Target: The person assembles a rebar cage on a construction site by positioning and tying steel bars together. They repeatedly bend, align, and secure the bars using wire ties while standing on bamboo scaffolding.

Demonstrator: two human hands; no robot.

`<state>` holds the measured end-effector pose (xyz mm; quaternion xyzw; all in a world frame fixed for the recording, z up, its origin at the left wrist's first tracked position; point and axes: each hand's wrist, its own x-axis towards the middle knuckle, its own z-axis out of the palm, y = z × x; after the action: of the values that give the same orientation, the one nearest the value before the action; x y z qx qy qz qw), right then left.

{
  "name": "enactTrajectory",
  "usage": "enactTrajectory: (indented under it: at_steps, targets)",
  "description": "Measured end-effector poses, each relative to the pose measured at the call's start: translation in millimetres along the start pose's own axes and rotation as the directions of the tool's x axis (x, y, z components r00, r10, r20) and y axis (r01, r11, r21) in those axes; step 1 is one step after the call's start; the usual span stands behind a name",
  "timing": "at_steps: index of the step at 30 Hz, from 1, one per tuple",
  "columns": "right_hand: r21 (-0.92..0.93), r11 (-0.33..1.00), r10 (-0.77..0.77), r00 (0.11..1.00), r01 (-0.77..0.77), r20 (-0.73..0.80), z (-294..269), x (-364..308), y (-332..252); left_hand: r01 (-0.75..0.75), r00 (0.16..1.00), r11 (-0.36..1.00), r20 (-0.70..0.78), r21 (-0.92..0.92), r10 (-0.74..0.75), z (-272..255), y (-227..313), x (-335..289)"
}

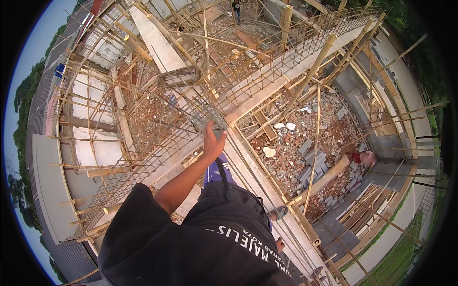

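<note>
My left hand (213, 142) reaches forward over the place where the formwork beams meet. Its fingers and thumb are apart, close to a tangle of thin steel bars (206, 114); whether it touches them I cannot tell. Of my right hand (280, 245), only a small part shows beside my dark shirt, near the long steel rods (265, 183) on the plank (248, 164). Its fingers are mostly hidden. My sandalled foot (277, 213) rests on this plank.
Rubble and grey blocks (312, 162) lie far below on the right. Bamboo poles (315, 66) cross the edges, and a rebar cage (267, 78) runs along the right-hand beam. One person (236, 9) stands at the far end; another (365, 158) is below right.
</note>
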<state>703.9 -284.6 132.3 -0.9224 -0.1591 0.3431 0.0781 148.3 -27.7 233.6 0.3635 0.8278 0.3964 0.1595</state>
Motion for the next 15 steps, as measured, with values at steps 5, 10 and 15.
enactTrajectory:
  at_steps: [5,10,15]
  targets:
    - [0.018,0.99,-0.137,0.987,0.139,-0.083,-16.6,5.1,-63.5,0.14,0.986,0.99,-0.098,0.035,-0.136,-26.7,-25.6,-21.7]
    - [0.085,0.976,-0.187,0.97,0.201,-0.153,-9.3,27.5,-73.7,0.302,0.95,0.953,-0.087,0.014,-0.299,-15.8,-55.1,-28.1]
    - [0.285,0.953,-0.082,0.993,0.101,-0.08,-17.2,-15.0,-104.0,0.357,0.932,0.908,-0.012,0.221,-0.363,15.5,-104.4,-36.0]
